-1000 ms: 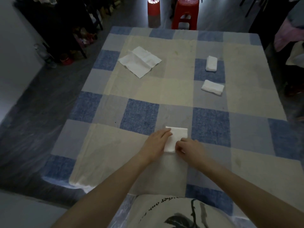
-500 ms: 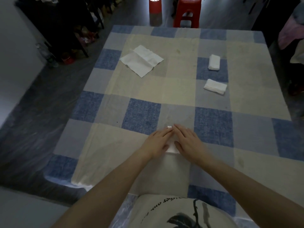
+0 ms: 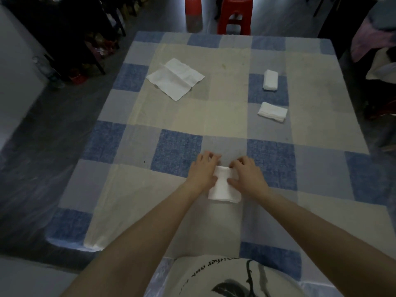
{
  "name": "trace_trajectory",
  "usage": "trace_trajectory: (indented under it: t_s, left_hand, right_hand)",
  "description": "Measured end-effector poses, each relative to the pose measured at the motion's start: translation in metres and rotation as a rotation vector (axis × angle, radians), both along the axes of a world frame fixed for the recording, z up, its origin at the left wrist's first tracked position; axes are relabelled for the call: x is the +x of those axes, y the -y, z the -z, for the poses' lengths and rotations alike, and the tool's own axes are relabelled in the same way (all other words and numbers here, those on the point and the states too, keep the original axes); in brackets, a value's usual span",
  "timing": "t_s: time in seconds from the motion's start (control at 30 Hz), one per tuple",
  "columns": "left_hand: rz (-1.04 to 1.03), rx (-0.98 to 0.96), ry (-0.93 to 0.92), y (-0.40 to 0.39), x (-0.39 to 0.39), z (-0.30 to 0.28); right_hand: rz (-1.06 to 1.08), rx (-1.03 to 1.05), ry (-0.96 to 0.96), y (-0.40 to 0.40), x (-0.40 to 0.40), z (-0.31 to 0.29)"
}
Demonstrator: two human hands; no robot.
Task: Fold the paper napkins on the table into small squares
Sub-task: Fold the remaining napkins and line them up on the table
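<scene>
Near the front edge of the table, on its checked blue, grey and cream cloth, a soft white paper napkin lies folded into a thick little rectangle. The left hand and right hand pinch its far end from either side, fingers curled, thumbs on top. Further back a creased open napkin lies flat; well to the right sit two folded napkins. A red plastic stool stands beyond the table

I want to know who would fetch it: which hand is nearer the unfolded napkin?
Left hand, diagonally below the unfolded napkin; right hand sits farther right.
</scene>
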State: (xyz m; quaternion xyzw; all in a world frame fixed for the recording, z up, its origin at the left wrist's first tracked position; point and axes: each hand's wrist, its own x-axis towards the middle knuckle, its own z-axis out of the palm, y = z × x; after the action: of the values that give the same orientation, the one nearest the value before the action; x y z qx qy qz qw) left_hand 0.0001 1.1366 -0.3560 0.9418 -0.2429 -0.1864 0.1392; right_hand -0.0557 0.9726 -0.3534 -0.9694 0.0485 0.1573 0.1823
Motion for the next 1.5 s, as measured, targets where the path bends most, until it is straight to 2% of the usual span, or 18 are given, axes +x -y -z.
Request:
trace_trajectory:
  t_s: [0.2,0.3,0.43,0.57,0.8,1.03,1.17,1.3,1.5]
  left_hand:
    - [0.0,-0.037,-0.002,-0.003,0.003,0.003]
    - [-0.007,-0.148,-0.011,-0.008,-0.003,0.007]
    - [-0.112,-0.364,-0.162,-0.016,-0.013,0.012]
    - [-0.123,-0.429,-0.179,-0.02,-0.017,0.018]
    - [-0.034,-0.382,-0.135,-0.029,-0.02,0.016]
    - [-0.057,-0.404,-0.163,-0.03,-0.025,0.013]
    - [-0.108,-0.422,-0.157,-0.031,-0.025,0.015]
    - [-0.163,-0.452,-0.193,-0.03,-0.025,0.012]
    - [-0.132,-0.447,-0.197,-0.033,-0.022,0.011]
  right_hand:
    - [0.075,0.215,-0.069,-0.002,0.009,-0.004]
    - [-0.024,0.196,-0.117,0.005,0.003,0.001]
    - [-0.038,0.23,-0.01,0.008,-0.01,0.009]
    - [-0.108,0.244,0.136,0.005,-0.026,0.015]
    - [-0.203,0.198,0.247,0.01,-0.042,0.014]
    - [-0.248,0.14,0.311,0.011,-0.049,0.013]
    - [-0.295,0.152,0.35,0.009,-0.048,0.012]
    - [-0.248,0.197,0.355,0.01,-0.048,0.013]
    - [-0.289,0.183,0.373,0.013,-0.045,0.011]
